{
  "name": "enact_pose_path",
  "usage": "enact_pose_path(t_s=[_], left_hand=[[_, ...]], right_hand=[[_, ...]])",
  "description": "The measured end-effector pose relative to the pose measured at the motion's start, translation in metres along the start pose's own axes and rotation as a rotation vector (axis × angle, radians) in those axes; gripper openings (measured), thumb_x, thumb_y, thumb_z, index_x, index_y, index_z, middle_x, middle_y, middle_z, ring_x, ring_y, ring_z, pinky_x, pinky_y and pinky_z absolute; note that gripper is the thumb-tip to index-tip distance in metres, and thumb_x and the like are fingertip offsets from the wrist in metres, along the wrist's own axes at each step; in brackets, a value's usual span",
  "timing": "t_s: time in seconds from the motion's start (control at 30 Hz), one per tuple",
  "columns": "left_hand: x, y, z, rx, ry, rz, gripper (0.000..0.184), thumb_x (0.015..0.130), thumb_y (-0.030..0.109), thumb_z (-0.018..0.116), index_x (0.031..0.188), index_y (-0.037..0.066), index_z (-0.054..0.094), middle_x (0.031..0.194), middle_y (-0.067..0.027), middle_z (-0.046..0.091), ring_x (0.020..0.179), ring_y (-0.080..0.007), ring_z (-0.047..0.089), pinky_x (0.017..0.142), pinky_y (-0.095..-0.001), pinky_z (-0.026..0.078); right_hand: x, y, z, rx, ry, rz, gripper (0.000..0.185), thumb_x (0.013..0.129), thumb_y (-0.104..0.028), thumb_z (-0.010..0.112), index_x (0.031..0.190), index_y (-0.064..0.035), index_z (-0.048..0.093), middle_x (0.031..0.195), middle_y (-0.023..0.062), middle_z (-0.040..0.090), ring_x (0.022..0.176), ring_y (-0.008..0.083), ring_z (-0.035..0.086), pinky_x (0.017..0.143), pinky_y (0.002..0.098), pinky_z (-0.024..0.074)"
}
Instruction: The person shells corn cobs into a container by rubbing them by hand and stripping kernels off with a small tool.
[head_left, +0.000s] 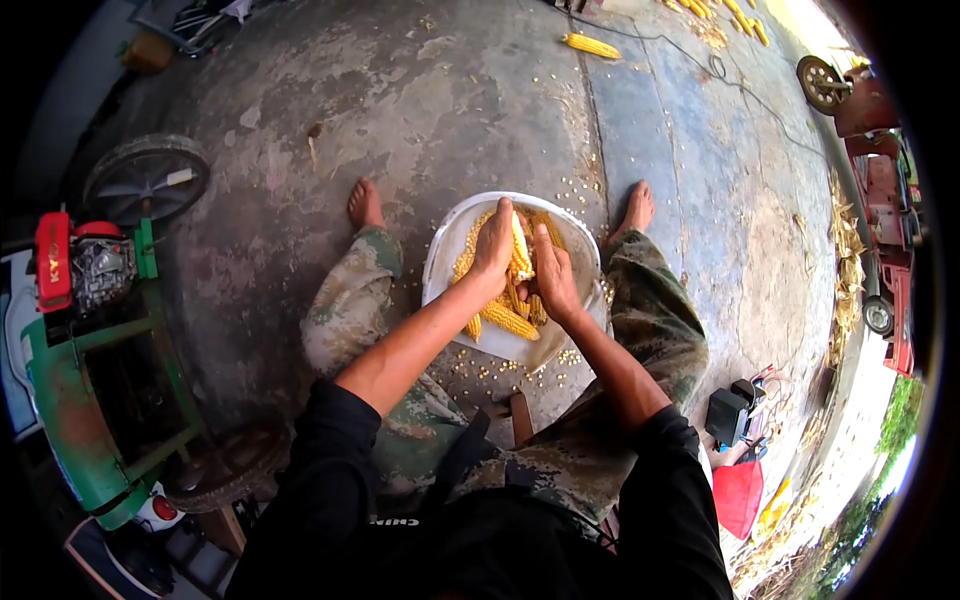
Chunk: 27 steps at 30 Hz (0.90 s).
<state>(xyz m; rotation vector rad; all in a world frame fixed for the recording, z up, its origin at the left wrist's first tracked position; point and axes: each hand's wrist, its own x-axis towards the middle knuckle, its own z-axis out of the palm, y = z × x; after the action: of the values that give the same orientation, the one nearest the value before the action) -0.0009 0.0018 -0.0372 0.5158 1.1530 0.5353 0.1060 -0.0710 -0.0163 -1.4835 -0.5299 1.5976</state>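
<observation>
Between my feet stands a white basin (437,250) holding yellow ears of corn (508,321) and loose kernels. My left hand (494,245) is closed around an upright corn cob (520,250) over the basin. Part of this cob looks pale and stripped, with yellow kernels lower down. On its other side, my right hand (554,274) presses against the same cob with fingers curled, some of them hidden. More ears lie partly covered beneath both hands.
Loose kernels (490,368) lie scattered on the concrete floor. One ear of corn (592,45) rests farther ahead, near a dark cable (717,68). A green machine with a red engine (90,262) stands at left. Dry husks (847,260) and a red vehicle (885,210) are at right.
</observation>
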Motion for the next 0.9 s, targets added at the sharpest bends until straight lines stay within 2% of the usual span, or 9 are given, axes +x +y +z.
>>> enact_pose_path(t_s=[0.03, 0.2, 0.27, 0.37, 0.5, 0.63, 0.7, 0.83, 0.9], left_hand=[[0.001, 0.001, -0.001, -0.047, -0.03, -0.015, 0.06, 0.096, 0.064, 0.045, 0.105, 0.006, 0.057, 0.097, -0.0102, 0.057, 0.081, -0.0193, 0.057, 0.067, -0.0342, 0.051], [0.003, 0.003, -0.004, -0.021, 0.054, 0.055, 0.059, 0.096, 0.063, 0.047, 0.106, 0.005, 0.056, 0.096, -0.0089, 0.056, 0.08, -0.0186, 0.058, 0.069, -0.0333, 0.052], [0.004, 0.002, -0.003, -0.045, 0.046, 0.057, 0.059, 0.096, 0.063, 0.047, 0.107, 0.005, 0.055, 0.095, -0.0083, 0.055, 0.082, -0.0188, 0.058, 0.071, -0.0343, 0.052], [0.018, -0.014, -0.01, -0.036, 0.096, 0.12, 0.055, 0.099, 0.058, 0.045, 0.108, 0.004, 0.054, 0.094, -0.0066, 0.053, 0.091, -0.0186, 0.055, 0.079, -0.035, 0.049], [0.012, -0.012, -0.003, 0.068, 0.193, 0.134, 0.055, 0.102, 0.054, 0.038, 0.096, 0.003, 0.056, 0.088, -0.0062, 0.054, 0.084, -0.0188, 0.054, 0.073, -0.0384, 0.044], [0.012, -0.013, -0.006, 0.092, 0.184, 0.106, 0.051, 0.102, 0.053, 0.04, 0.095, 0.005, 0.057, 0.088, -0.006, 0.054, 0.083, -0.0186, 0.054, 0.074, -0.0365, 0.046], [0.014, -0.015, -0.006, 0.11, 0.173, 0.091, 0.049, 0.102, 0.053, 0.042, 0.097, 0.007, 0.056, 0.091, -0.0064, 0.054, 0.086, -0.0186, 0.056, 0.076, -0.0338, 0.049], [0.018, -0.019, -0.007, 0.029, 0.115, 0.05, 0.047, 0.101, 0.053, 0.044, 0.097, 0.008, 0.056, 0.085, -0.0061, 0.057, 0.074, -0.0186, 0.059, 0.064, -0.0327, 0.051], [0.014, -0.012, -0.007, 0.005, 0.1, 0.036, 0.047, 0.101, 0.053, 0.044, 0.098, 0.008, 0.057, 0.083, -0.0057, 0.057, 0.069, -0.0185, 0.059, 0.06, -0.0328, 0.052]], right_hand=[[0.0, -0.002, 0.002, 0.06, 0.032, 0.033, 0.071, 0.102, -0.059, 0.036, 0.125, 0.0048, 0.057, 0.072, 0.0053, 0.057, 0.045, 0.0138, 0.054, 0.043, 0.026, 0.0434], [-0.002, 0.0, 0.01, -0.11, -0.023, -0.009, 0.071, 0.102, -0.058, 0.037, 0.12, 0.0077, 0.057, 0.067, 0.0034, 0.052, 0.05, 0.0139, 0.055, 0.05, 0.0274, 0.0451], [0.0, 0.008, 0.011, -0.317, -0.043, -0.221, 0.074, 0.101, -0.059, 0.039, 0.118, 0.0109, 0.056, 0.064, 0.0044, 0.056, 0.052, 0.0132, 0.056, 0.05, 0.0269, 0.0435], [0.007, 0.015, 0.01, -0.402, 0.049, -0.275, 0.069, 0.101, -0.055, 0.041, 0.108, 0.0111, 0.059, 0.061, 0.0104, 0.057, 0.054, 0.0199, 0.057, 0.055, 0.0355, 0.045], [0.004, 0.013, 0.008, -0.397, 0.049, -0.236, 0.063, 0.102, -0.051, 0.041, 0.094, 0.0081, 0.061, 0.06, 0.0158, 0.057, 0.057, 0.0268, 0.059, 0.059, 0.0434, 0.0461], [0.004, 0.015, 0.006, -0.427, 0.066, -0.193, 0.062, 0.103, -0.051, 0.039, 0.088, 0.0059, 0.06, 0.057, 0.0137, 0.055, 0.055, 0.0245, 0.059, 0.056, 0.0411, 0.0454], [0.001, 0.014, 0.007, -0.372, 0.055, -0.136, 0.063, 0.103, -0.052, 0.038, 0.084, 0.0032, 0.06, 0.053, 0.0087, 0.053, 0.047, 0.0191, 0.054, 0.047, 0.0354, 0.0411], [0.005, 0.021, 0.003, -0.112, 0.026, -0.063, 0.062, 0.104, -0.054, 0.036, 0.084, -0.0006, 0.06, 0.053, 0.0023, 0.051, 0.037, 0.0115, 0.043, 0.037, 0.0267, 0.0318], [0.005, 0.017, 0.002, -0.095, -0.004, -0.047, 0.06, 0.104, -0.052, 0.037, 0.088, 0.0005, 0.061, 0.055, 0.0033, 0.053, 0.038, 0.0119, 0.046, 0.038, 0.0271, 0.0348]])
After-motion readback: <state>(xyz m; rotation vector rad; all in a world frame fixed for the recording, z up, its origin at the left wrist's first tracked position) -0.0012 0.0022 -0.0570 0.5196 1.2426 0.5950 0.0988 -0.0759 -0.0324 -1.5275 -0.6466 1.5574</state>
